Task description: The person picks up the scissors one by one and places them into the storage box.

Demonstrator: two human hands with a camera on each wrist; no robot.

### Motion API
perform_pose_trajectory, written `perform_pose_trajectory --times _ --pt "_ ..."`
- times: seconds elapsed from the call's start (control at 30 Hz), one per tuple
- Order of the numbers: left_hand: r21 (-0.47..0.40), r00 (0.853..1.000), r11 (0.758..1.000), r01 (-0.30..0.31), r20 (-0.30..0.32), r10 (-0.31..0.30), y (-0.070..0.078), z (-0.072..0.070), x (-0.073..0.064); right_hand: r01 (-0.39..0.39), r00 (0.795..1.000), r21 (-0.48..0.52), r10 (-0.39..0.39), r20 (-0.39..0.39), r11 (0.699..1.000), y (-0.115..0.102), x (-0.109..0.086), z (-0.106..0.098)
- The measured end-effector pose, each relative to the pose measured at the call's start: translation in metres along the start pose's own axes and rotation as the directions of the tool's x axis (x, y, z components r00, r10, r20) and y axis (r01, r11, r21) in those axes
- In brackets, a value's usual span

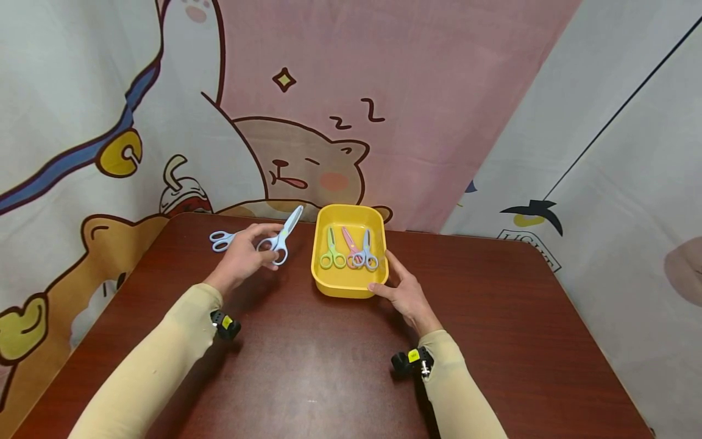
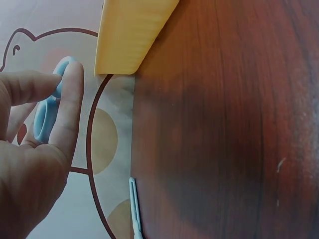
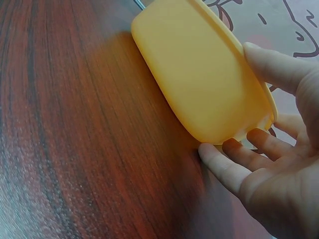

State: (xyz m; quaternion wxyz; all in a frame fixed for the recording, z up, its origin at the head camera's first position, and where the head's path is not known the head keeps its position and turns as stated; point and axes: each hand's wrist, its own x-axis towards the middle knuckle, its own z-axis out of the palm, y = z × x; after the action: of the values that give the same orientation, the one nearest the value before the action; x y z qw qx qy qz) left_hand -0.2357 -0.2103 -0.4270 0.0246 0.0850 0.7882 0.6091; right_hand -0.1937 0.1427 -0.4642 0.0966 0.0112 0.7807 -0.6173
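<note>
Above the table, left of the yellow tray point(image 1: 344, 289), my left hand point(image 1: 245, 255) pinches light blue scissors point(image 1: 290, 224) by the handle loops, blades pointing up and right. Their loops point(image 2: 46, 119) show between thumb and fingers in the left wrist view. My right hand point(image 1: 408, 297) holds the tray's near right corner, thumb at the rim and fingers along the outer wall point(image 3: 199, 74). Inside the tray lie green scissors point(image 1: 331, 249), pink scissors point(image 1: 348, 238) and blue scissors point(image 1: 366, 247), the last partly over the pink pair.
Another pair of light blue scissors point(image 1: 220, 241) lies on the table behind my left hand, partly hidden by it. The brown wooden table point(image 1: 307, 366) ends at the back against a printed cloth point(image 1: 439, 91).
</note>
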Motion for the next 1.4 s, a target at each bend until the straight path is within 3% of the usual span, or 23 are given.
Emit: perform_pose_trajectory --times 0.53,1.4 --pt "-0.013 0.999 1.0 0.024 0.027 -0.023 0.01 0.006 0.004 -0.016 1.0 0.008 0.016 -0.011 1.0 0.0 -0.001 0.001" --pt "-0.081 0.997 0.996 -0.028 0.07 0.034 0.024 0.029 0.012 0.015 1.0 0.034 -0.015 0.014 0.999 0.001 0.001 0.0"
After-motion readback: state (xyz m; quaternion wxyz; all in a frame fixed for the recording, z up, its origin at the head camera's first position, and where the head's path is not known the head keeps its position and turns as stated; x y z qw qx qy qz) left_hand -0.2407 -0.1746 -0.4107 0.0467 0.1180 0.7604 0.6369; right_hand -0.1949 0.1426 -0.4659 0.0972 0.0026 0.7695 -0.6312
